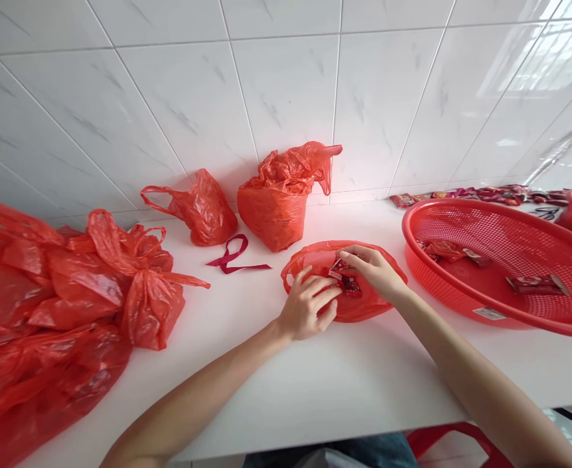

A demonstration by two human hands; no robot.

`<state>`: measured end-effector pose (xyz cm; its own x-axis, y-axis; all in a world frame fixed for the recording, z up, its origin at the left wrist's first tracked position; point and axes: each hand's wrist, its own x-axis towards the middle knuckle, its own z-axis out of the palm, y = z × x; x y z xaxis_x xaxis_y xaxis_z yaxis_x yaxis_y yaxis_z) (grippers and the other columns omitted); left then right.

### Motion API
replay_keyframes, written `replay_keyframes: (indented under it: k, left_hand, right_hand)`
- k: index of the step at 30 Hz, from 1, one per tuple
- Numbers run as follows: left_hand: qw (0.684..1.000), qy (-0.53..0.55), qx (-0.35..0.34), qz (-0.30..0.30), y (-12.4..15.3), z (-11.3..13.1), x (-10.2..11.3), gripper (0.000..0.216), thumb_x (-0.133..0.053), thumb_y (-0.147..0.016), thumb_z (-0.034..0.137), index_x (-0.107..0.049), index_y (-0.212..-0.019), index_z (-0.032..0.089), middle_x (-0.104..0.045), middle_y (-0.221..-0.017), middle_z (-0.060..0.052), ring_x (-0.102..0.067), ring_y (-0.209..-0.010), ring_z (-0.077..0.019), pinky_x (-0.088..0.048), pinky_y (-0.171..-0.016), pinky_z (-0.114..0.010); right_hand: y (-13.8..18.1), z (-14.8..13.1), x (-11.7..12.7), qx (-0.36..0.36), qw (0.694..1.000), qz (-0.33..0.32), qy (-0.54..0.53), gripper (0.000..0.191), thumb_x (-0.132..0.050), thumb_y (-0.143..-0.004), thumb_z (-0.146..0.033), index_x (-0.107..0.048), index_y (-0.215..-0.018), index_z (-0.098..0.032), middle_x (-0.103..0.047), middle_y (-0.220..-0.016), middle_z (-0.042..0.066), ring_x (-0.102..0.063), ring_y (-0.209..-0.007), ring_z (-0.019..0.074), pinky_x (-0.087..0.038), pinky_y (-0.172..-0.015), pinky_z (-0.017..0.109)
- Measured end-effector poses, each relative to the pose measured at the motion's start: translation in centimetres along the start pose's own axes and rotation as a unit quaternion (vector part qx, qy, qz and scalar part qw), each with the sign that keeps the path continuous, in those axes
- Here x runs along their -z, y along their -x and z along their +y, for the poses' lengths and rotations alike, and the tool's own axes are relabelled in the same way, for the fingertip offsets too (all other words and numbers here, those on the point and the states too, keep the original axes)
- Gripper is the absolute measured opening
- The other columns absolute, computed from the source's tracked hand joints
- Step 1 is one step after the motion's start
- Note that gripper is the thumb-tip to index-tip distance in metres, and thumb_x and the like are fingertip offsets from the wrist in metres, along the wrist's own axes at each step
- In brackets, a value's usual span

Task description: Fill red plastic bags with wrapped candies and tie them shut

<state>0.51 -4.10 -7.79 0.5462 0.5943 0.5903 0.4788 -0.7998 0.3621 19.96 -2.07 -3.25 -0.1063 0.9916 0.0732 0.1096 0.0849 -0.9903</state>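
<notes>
An open red plastic bag [364, 305] lies flat on the white counter [335, 377], its mouth spread wide. My left hand [308, 304] curls over the bag's near left rim and grips the plastic. My right hand [370, 268] reaches into the bag from the right, its fingers pinched on small red wrapped candies [343, 276] that sit inside the opening. Both forearms come in from the bottom of the view.
A big red mesh basket [510, 240] with a few candy packets stands at the right. Two filled red bags [271, 201] stand by the tiled wall, a dark red ribbon [232, 257] lies near them, and a heap of red bags [62, 305] fills the left.
</notes>
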Motion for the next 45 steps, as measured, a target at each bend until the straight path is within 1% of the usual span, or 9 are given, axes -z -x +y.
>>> replay_keyframes:
  k: [5,10,17,20,27,31,34,40,45]
  left_hand:
    - [0.969,0.137,0.172,0.113,-0.4,0.1,0.1,0.028,-0.065,-0.086,0.037,-0.057,-0.109,0.022,-0.070,-0.103,-0.006,-0.067,-0.092,-0.0211,-0.052,-0.088,-0.038]
    - [0.905,0.321,0.266,0.090,-0.9,0.5,0.6,0.028,-0.067,-0.087,0.043,-0.062,-0.105,0.021,-0.068,-0.096,-0.003,-0.064,-0.088,-0.0184,-0.052,-0.084,-0.033]
    - [0.751,0.557,0.338,0.112,-2.5,1.4,1.5,0.033,-0.082,-0.073,0.046,-0.070,-0.087,0.018,-0.070,-0.077,0.000,-0.066,-0.076,-0.0179,-0.053,-0.080,-0.035]
    - [0.720,0.593,0.343,0.108,-3.0,1.4,2.2,0.031,-0.079,-0.076,0.048,-0.072,-0.081,0.018,-0.072,-0.079,-0.002,-0.068,-0.083,-0.0206,-0.054,-0.083,-0.037]
    - [0.742,0.560,0.337,0.147,-2.9,1.6,2.3,0.025,-0.078,-0.078,0.045,-0.077,-0.081,0.019,-0.076,-0.086,-0.004,-0.070,-0.088,-0.0214,-0.056,-0.087,-0.037]
    - [0.757,0.541,0.349,0.108,-2.6,1.4,1.8,0.024,-0.075,-0.080,0.041,-0.079,-0.089,0.019,-0.078,-0.095,-0.005,-0.071,-0.095,-0.0236,-0.056,-0.093,-0.041]
    - [0.800,0.483,0.351,0.066,-2.3,0.8,1.5,0.024,-0.071,-0.080,0.029,-0.076,-0.100,0.018,-0.077,-0.102,-0.007,-0.070,-0.103,-0.0254,-0.054,-0.099,-0.044]
    - [0.915,0.266,0.303,0.017,-1.7,-0.9,1.5,0.046,-0.059,-0.076,0.011,-0.061,-0.121,0.019,-0.070,-0.119,-0.010,-0.065,-0.117,-0.0261,-0.051,-0.105,-0.046]
    - [0.962,0.133,0.235,-0.046,-1.1,-1.0,1.3,0.060,-0.065,-0.076,0.016,-0.051,-0.134,0.023,-0.062,-0.135,-0.011,-0.056,-0.130,-0.0304,-0.047,-0.110,-0.051]
  right_hand:
    - [0.6,-0.7,0.0,-0.001,0.995,-0.094,-0.038,0.033,-0.074,-0.077,-0.033,-0.069,-0.106,-0.018,-0.074,-0.095,0.005,-0.070,-0.086,0.0196,-0.057,-0.078,0.033]
    - [1.2,-0.9,-0.2,0.018,0.982,-0.185,-0.033,0.036,-0.079,-0.078,-0.039,-0.069,-0.105,-0.017,-0.075,-0.088,0.006,-0.072,-0.078,0.0192,-0.059,-0.072,0.032]
    - [1.4,-1.0,0.3,-0.021,0.976,-0.174,-0.128,0.052,-0.088,-0.070,-0.034,-0.062,-0.112,-0.019,-0.076,-0.076,0.001,-0.073,-0.067,0.0180,-0.059,-0.070,0.032]
    - [1.3,-0.8,0.3,-0.015,0.976,-0.149,-0.157,0.047,-0.088,-0.069,-0.034,-0.063,-0.106,-0.020,-0.077,-0.079,0.002,-0.072,-0.068,0.0179,-0.059,-0.068,0.032]
    - [1.0,-0.4,-0.4,0.010,0.982,-0.047,-0.181,0.035,-0.086,-0.069,-0.045,-0.067,-0.085,-0.021,-0.075,-0.083,0.003,-0.066,-0.068,0.0153,-0.056,-0.069,0.031]
    - [1.0,-0.7,-0.4,0.014,0.984,-0.003,-0.178,0.034,-0.082,-0.070,-0.050,-0.066,-0.081,-0.023,-0.074,-0.088,0.002,-0.067,-0.076,0.0174,-0.056,-0.073,0.031]
    - [0.9,-0.6,-0.1,0.029,0.992,0.024,-0.124,0.032,-0.076,-0.076,-0.053,-0.067,-0.083,-0.023,-0.074,-0.087,0.003,-0.068,-0.079,0.0195,-0.056,-0.075,0.033]
    - [0.6,0.1,0.4,0.068,0.984,0.075,0.147,0.022,-0.063,-0.085,-0.039,-0.070,-0.092,-0.020,-0.075,-0.099,0.008,-0.069,-0.097,0.0258,-0.053,-0.091,0.041]
    - [0.7,0.3,0.6,0.096,0.974,-0.028,0.204,0.017,-0.063,-0.084,-0.031,-0.068,-0.096,-0.020,-0.075,-0.101,0.007,-0.069,-0.095,0.0236,-0.054,-0.088,0.036]
